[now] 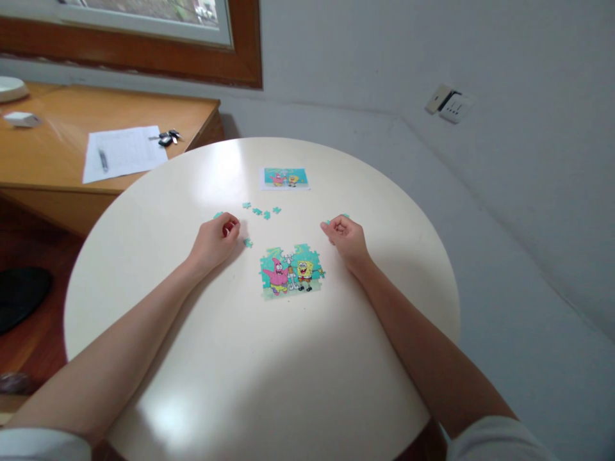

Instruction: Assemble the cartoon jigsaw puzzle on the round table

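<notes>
A partly joined cartoon jigsaw (291, 271) lies in the middle of the round cream table (240, 358). My left hand (217, 240) rests to its upper left, fingers curled round something small with red showing at the fingertips. My right hand (344, 235) rests to the puzzle's upper right, fingers curled, with a teal piece (328, 222) at its fingertips. One loose teal piece (248, 242) lies beside my left hand. Several more loose pieces (262, 210) sit in a row farther back. A small reference picture (284, 178) lies beyond them.
A wooden desk (57, 160) stands at the back left with a paper sheet (122, 152), a pen (103, 159) and keys (168, 137) on it. A grey wall with a switch plate (450, 102) runs along the right. A dark object (22, 294) lies on the floor at left.
</notes>
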### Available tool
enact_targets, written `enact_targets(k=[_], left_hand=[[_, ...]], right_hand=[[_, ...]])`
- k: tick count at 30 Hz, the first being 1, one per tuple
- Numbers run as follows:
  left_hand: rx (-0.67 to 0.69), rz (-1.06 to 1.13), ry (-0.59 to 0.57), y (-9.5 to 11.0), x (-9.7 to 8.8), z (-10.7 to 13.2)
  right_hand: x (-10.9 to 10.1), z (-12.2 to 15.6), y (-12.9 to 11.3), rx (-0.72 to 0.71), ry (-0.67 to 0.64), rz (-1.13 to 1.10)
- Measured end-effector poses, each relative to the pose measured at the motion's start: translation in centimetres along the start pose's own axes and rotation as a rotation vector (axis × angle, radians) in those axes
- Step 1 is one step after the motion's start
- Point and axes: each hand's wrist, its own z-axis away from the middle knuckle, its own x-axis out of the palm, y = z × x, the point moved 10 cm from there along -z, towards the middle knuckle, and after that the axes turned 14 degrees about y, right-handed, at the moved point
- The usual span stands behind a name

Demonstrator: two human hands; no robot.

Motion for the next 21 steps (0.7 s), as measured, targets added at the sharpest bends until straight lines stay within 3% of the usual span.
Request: enact_targets(k=[6,13,21], left_hand=[[0.000,-0.006,-0.018,0.1,0.0,0.1],[0.017,0.003,-0.029,0.0,0.3,0.0],[-0.077,0.117,0.127,-0.6,-1.5,-0.7]], right_hand=[[0.0,-0.3,0.9,0.039,0.006,-0.028],[-0.1,-0.4,0.5,-0.036,0.026,-0.053],[-0.1,-0.4,0.5,-0.040,0.028,-0.052]])
